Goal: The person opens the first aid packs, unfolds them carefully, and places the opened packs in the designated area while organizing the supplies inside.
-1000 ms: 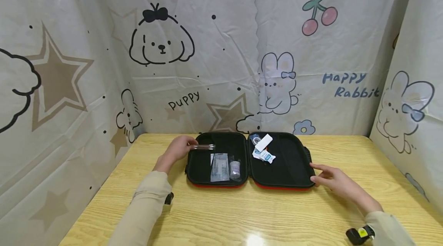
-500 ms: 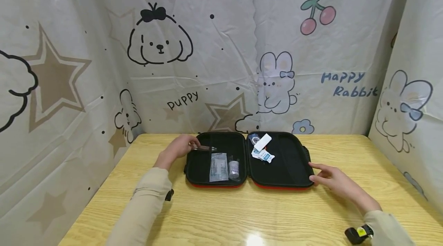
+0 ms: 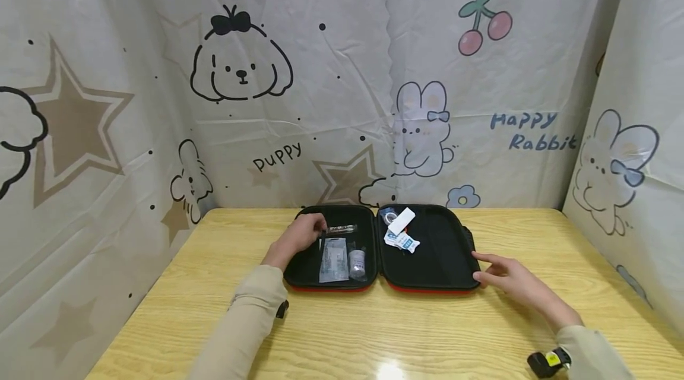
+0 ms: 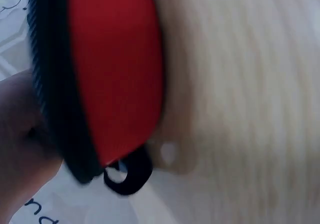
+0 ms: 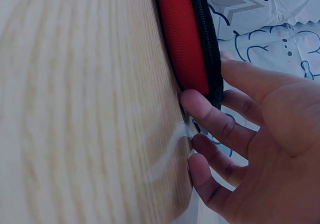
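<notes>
A zip case (image 3: 430, 261), black inside and red outside, lies spread flat on the table. Over its left half, my left hand (image 3: 300, 234) pinches the near end of a slim clear-wrapped item (image 3: 343, 229); the fingertips are partly hidden. Below that item are a flat clear packet (image 3: 334, 261) and a small white bottle (image 3: 357, 263) in clear wrap. In the right half lie a white strip (image 3: 402, 221), blue-and-white sachets (image 3: 402, 241) and a small roll (image 3: 390, 218). My right hand (image 5: 270, 119) grips the case's right edge between thumb and index finger.
The wooden table (image 3: 342, 332) reaches toward me from the case. A printed cloth (image 3: 342, 71) hangs behind and at both sides. A black loop (image 4: 129, 171) sticks out from the case's left side.
My left hand has moved right, farther into the left half, taking the slim wrapped item rightward with it. The right hand stays at the case's edge. The head view has shifted slightly.
</notes>
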A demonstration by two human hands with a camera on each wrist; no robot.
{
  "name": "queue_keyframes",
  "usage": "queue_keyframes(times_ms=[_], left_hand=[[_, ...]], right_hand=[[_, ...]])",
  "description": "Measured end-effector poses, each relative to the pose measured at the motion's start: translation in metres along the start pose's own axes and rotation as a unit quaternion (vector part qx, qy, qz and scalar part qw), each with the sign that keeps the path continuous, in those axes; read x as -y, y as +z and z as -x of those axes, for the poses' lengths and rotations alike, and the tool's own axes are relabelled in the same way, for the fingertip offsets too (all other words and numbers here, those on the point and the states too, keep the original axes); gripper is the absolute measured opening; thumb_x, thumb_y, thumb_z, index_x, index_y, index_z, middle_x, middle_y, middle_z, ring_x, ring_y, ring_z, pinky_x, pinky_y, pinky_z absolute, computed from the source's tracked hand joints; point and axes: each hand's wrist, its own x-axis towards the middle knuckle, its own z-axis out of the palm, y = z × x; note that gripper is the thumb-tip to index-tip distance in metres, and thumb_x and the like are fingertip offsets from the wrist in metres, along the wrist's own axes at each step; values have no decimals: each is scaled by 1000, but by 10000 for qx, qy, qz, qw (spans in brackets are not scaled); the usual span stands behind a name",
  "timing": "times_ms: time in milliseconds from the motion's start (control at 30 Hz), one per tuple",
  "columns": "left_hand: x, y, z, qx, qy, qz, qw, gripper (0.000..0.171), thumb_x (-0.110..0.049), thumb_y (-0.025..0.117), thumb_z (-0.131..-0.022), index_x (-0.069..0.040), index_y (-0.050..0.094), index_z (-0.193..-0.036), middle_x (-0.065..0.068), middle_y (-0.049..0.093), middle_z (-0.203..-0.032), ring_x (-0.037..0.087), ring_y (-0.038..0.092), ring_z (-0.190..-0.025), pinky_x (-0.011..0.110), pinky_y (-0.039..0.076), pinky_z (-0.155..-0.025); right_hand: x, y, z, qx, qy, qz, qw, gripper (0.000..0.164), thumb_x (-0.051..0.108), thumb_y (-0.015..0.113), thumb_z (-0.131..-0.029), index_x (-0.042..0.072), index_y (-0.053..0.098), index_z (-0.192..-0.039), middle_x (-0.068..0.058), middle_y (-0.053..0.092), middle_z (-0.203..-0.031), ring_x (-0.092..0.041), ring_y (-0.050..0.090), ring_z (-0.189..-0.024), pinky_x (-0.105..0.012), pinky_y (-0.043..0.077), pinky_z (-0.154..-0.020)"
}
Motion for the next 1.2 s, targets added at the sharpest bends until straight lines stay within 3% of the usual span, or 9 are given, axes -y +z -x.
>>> queue_keyframes(times_ms=[233, 567, 700, 833, 967, 1067, 1200], left_hand=[[3, 6, -2, -273, -527, 648, 9961, 27, 4, 61, -90, -4, 60, -115, 13, 66, -105, 24, 61, -95, 42, 52, -90], [-6, 8, 2, -491, -926, 1365, 9851, 37, -5, 54, -95, -4, 55, -131, 11, 67, -96, 21, 60, -84, 35, 48, -78], [-11, 10, 3, -516, -929, 1456, 9836, 38, -3, 50, -93, -3, 56, -131, 13, 67, -98, 23, 61, -87, 37, 48, -79], [-13, 11, 2, -657, -951, 1023, 9880, 38, -3, 50, -93, -6, 58, -129, 14, 67, -107, 26, 62, -95, 43, 50, -87], [-12, 11, 1, -1111, -948, 501, 9880, 29, -7, 55, -93, -8, 64, -120, 13, 65, -111, 29, 60, -101, 47, 48, -94], [-12, 10, -2, -1406, -754, 505, 9859, 22, -8, 59, -93, -8, 68, -114, 11, 65, -110, 29, 60, -103, 46, 47, -96], [-19, 9, -7, -1341, -192, 841, 9872, 21, -6, 59, -94, -7, 70, -112, 10, 66, -110, 26, 60, -104, 44, 48, -96]], right_hand=[[-1, 1, 0, -57, -14, 22, 10000, 64, 31, 64, -97, -2, 43, -147, 0, 72, -87, -8, 60, -80, -24, 37, -72], [-1, 1, -1, -15, 19, -26, 10000, 64, 31, 64, -97, -2, 42, -148, -1, 71, -87, -10, 60, -81, -24, 37, -71], [-1, 1, -1, 5, -30, -41, 10000, 64, 30, 64, -97, -2, 42, -148, -1, 71, -87, -9, 61, -82, -24, 38, -73], [-1, 2, -1, 30, -61, -35, 10000, 64, 31, 64, -97, -1, 43, -148, 0, 71, -87, -8, 61, -82, -24, 38, -75], [0, 2, 0, 22, -70, 13, 10000, 64, 31, 64, -97, -2, 43, -147, 1, 71, -87, -8, 61, -83, -24, 38, -75], [0, 1, 0, 20, -46, 36, 10000, 64, 31, 64, -97, -1, 43, -147, 1, 71, -87, -9, 61, -83, -24, 39, -75], [-1, 1, 0, 11, -36, 37, 10000, 64, 32, 64, -97, -1, 43, -148, 1, 71, -87, -9, 60, -83, -25, 38, -74]])
